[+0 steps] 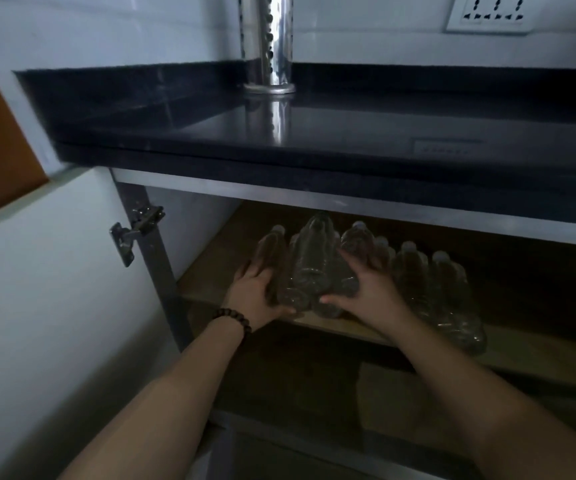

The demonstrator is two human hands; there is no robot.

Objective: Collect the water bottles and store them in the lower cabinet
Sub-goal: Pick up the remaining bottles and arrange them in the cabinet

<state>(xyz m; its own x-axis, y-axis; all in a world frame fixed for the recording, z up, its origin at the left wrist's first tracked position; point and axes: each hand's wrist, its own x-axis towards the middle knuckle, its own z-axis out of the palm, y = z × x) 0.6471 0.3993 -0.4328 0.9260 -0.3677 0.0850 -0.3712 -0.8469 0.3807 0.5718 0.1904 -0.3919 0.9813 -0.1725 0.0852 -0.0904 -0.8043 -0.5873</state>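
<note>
We are clasping a cluster of clear plastic water bottles (309,268) lying on the wooden cabinet shelf (210,271), our left hand (257,289) and right hand (366,289) pressing its sides. More clear bottles (432,289) are lying just right. The white cabinet door (54,289) is hanging open left; a perforated steel cylinder (267,43) is standing on the black countertop (383,133).

A black polished countertop (348,133) spans the frame centre, reflecting a perforated steel cylinder (268,43) standing at 12 o'clock. A white multi-socket outlet (491,13) is mounted on the pale wall (106,26) at 1 o'clock. A white cabinet door (47,271) stands open at 9 o'clock on a metal hinge (134,233). Lighting is dim.
</note>
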